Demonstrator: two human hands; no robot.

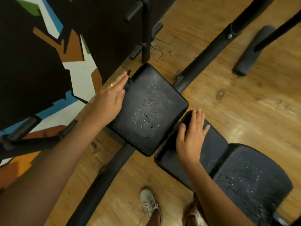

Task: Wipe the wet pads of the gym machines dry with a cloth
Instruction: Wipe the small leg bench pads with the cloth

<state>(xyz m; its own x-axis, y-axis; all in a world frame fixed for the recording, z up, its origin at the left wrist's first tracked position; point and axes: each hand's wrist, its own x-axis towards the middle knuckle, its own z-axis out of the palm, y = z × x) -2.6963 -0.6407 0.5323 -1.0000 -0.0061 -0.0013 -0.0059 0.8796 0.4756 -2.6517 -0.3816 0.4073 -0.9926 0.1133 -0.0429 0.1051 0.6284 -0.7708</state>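
A black square pad (151,110) of a gym bench sits in the middle, with water droplets across its top. My left hand (110,98) lies at the pad's left edge, fingers stretched out, with a bunched dark cloth (128,83) pinched between thumb and fingers. My right hand (191,136) rests flat with fingers spread on the middle pad (215,144). I cannot tell if anything lies under it. A third pad (254,181) at the lower right is speckled with droplets.
The bench's black frame tubes (206,57) cross the wooden floor (244,103). A foam roller (250,53) lies at the upper right. A black rack with pegs (145,30) stands by the painted wall (76,74) on the left. My shoes (150,204) are at the bottom.
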